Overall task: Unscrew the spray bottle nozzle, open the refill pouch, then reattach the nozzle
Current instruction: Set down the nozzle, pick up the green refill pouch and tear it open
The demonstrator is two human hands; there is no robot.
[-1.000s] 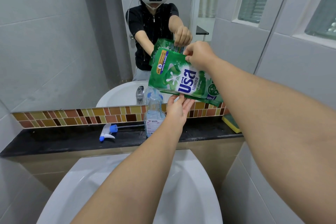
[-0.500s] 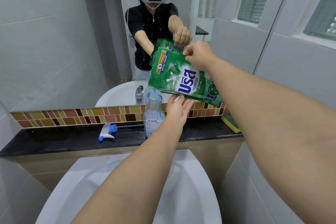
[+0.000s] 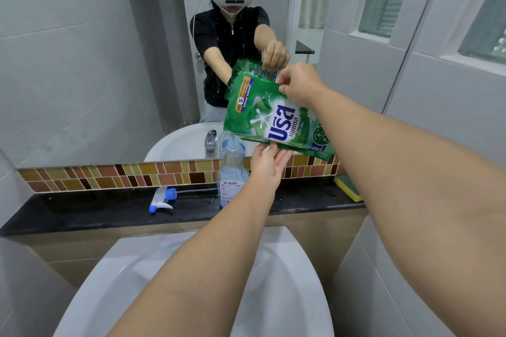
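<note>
A green refill pouch (image 3: 269,117) with white and blue lettering hangs tilted in front of the mirror. My right hand (image 3: 299,85) pinches its upper right corner. My left hand (image 3: 267,165) supports its lower edge from below, fingers up against it. Below the pouch's low left corner stands the clear spray bottle (image 3: 231,175) on the black ledge, neck uncapped, with a little pale blue liquid inside. The white and blue nozzle (image 3: 161,198) with its thin dip tube lies on the ledge to the bottle's left.
The black stone ledge (image 3: 82,210) runs under a strip of brown and yellow tiles and a wall mirror. A yellow and green sponge (image 3: 349,187) sits at the ledge's right end. The white washbasin (image 3: 142,282) lies below my arms. Grey tiled walls stand close on both sides.
</note>
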